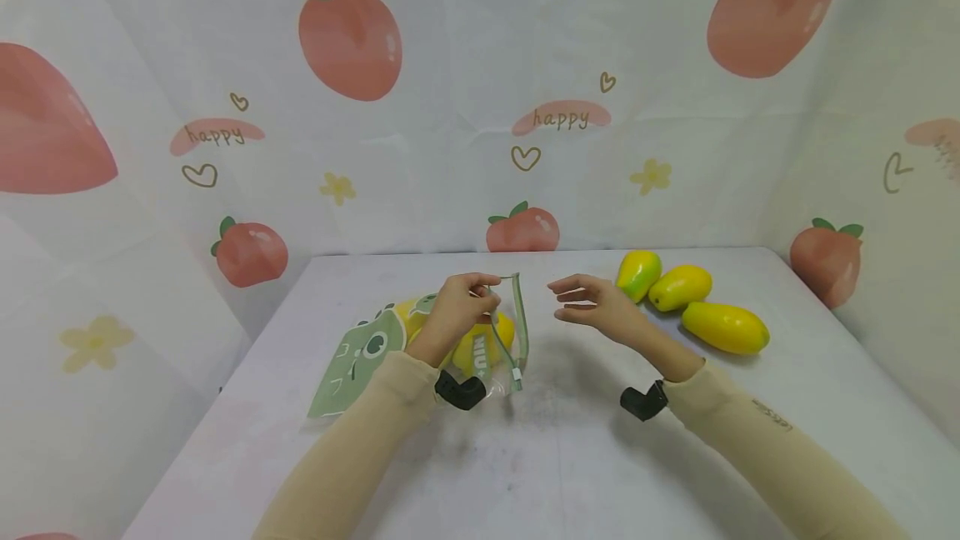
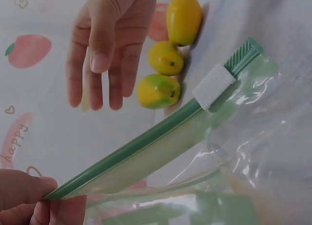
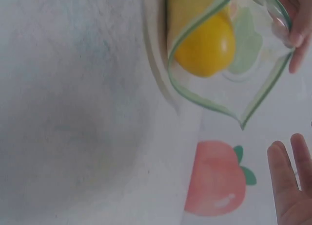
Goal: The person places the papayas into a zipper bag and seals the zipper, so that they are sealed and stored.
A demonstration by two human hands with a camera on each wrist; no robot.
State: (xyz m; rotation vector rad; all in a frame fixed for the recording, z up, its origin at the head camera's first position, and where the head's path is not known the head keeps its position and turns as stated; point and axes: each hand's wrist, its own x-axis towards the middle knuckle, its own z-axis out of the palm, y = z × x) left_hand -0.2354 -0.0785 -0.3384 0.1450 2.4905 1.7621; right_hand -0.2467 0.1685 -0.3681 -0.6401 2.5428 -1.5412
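The bag (image 1: 345, 386) is partly transparent and partly soft green, printed with a cartoon face and pale letters. Its closing strip (image 2: 131, 149) is of a deeper green, and the slider (image 2: 214, 86) is white. The inside fruit (image 3: 207, 47) is yellow. Outside, the far fruit (image 1: 639, 273) is yellow with a light green area; the middle fruit (image 1: 681, 287) and the near fruit (image 1: 725, 328) are mostly yellow. The table (image 1: 600, 473) is whitish. The white cloth (image 1: 442, 165) carries pinkish-red fruits with green leaves, yellow flowers and brown outlined hearts. The sleeves (image 1: 352, 440) are beige, the wrist cameras (image 1: 459, 390) black.
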